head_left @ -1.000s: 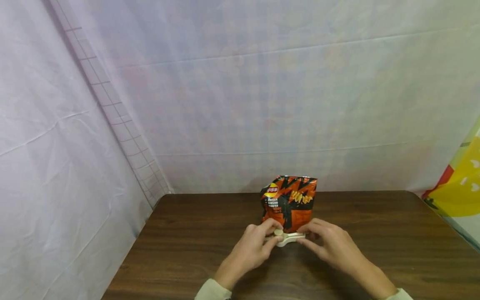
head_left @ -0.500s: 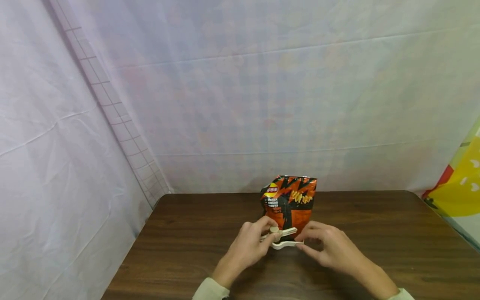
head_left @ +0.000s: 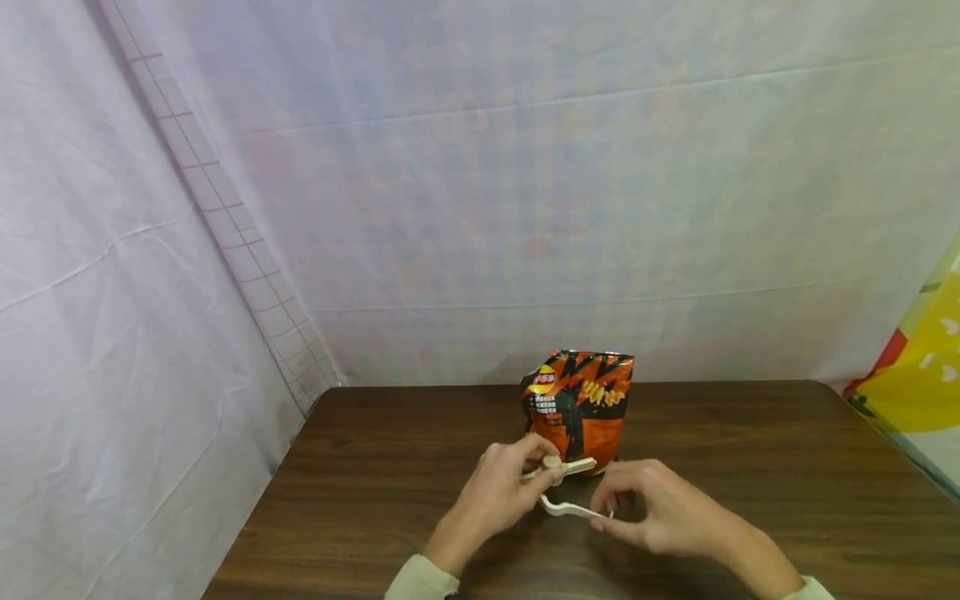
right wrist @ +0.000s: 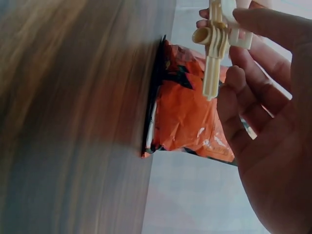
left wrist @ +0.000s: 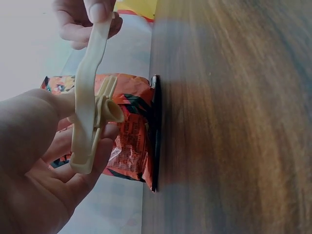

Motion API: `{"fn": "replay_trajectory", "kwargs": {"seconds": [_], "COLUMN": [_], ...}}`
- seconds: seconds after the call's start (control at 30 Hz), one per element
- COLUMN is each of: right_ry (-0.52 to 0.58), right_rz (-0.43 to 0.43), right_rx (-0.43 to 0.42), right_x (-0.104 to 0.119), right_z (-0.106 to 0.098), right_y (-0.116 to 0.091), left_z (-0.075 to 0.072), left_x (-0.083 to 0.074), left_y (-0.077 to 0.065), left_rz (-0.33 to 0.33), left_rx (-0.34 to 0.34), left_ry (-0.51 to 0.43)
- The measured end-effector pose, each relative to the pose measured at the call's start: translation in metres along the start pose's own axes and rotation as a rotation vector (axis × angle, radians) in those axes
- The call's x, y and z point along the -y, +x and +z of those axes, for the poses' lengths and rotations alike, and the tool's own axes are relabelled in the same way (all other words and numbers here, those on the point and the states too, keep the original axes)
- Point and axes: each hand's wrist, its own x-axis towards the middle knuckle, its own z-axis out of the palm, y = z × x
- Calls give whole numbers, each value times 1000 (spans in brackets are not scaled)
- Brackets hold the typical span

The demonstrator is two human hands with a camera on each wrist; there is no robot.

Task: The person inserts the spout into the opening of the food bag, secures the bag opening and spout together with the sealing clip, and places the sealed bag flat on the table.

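A cream plastic bag clip with a short round spout [left wrist: 114, 111] is held between both hands, its two arms spread apart. My left hand [head_left: 497, 490] pinches the spouted arm [head_left: 579, 467] between thumb and fingers. Near me, the smooth curved arm [head_left: 567, 508] slants away from it, and my right hand [head_left: 651, 507] pinches that arm's free end. From the right wrist, the ribbed spouted arm [right wrist: 211, 73] points past the right fingertips. Directly behind the hands stands an orange and black snack bag [head_left: 581, 408], upright; the clip overlaps its lower part in the head view.
The dark wooden table [head_left: 390, 442] extends to both sides of the hands. Pale patterned curtain cloth [head_left: 480, 208] hangs behind it, with a white cloth [head_left: 105, 292] at the left. A yellow printed cloth [head_left: 915, 383] hangs off the right edge.
The clip's arms have swung from together to spread apart. My right hand has moved slightly toward me, drawing the smooth arm with it. The left hand and the snack bag have stayed nearly still.
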Motion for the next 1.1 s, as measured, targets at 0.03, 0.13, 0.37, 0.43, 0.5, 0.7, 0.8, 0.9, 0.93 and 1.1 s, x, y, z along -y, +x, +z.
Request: {"fn": "replay_trajectory", "kwargs": {"seconds": [0.03, 0.13, 0.37, 0.43, 0.5, 0.7, 0.8, 0.9, 0.93, 1.1], "right_ry": [1, 9, 3, -5, -10, -7, 11, 41, 50, 114], "right_rz": [-10, -40, -71, -69, -64, -46, -16, 24, 33, 53], "right_rx": [5, 11, -1, -3, -1, 29, 61, 100, 112, 193], "right_x": [0, 1, 0, -1, -1, -2, -4, -6, -7, -9], "right_z": [1, 2, 2, 1, 1, 2, 2, 3, 3, 4], "right_y": [0, 1, 1, 1, 1, 1, 0, -3, -4, -8], "left_z": [0, 0, 0, 0, -1, -1, -1, -1, -1, -1], "left_x": [0, 1, 3, 2, 2, 0, 0, 1, 1, 0], "left_y": [0, 0, 0, 0, 1, 1, 1, 1, 1, 3], "left_rz": [-1, -6, -33, -30, -17, 20, 22, 18, 18, 25], "left_rx": [7, 25, 57, 72, 83, 77, 60, 44, 39, -2], "left_ry": [6, 23, 30, 40, 50, -59, -124, -138, -135, -129]}}
